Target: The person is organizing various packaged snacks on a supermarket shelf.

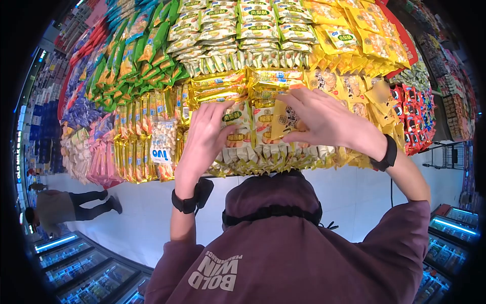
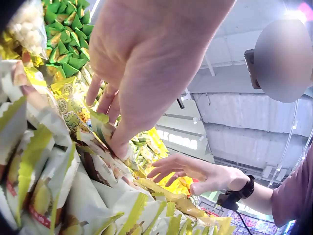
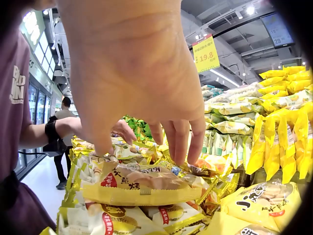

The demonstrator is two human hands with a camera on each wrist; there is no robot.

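In the head view my left hand (image 1: 202, 134) is at a white-and-green snack packet (image 1: 236, 115) in the front rows. The left wrist view shows that hand (image 2: 146, 63) pinching the upright packet (image 2: 101, 128) between thumb and fingers. My right hand (image 1: 326, 121), fingers spread and slightly bent, is over a yellow packet (image 1: 283, 120). Seen from the right wrist, this hand (image 3: 132, 78) has its thumb and fingers apart above the yellow packet (image 3: 146, 183), which lies on white packets (image 3: 120, 220). Whether a fingertip touches it is unclear.
Gold packets (image 1: 217, 81) lie behind the hands, with stacked white-green packets (image 1: 258, 30) further back. Green packets (image 1: 152, 45) and a clear bag (image 1: 163, 142) are at the left, red packets (image 1: 412, 116) at the right. A person (image 1: 55, 207) stands in the aisle.
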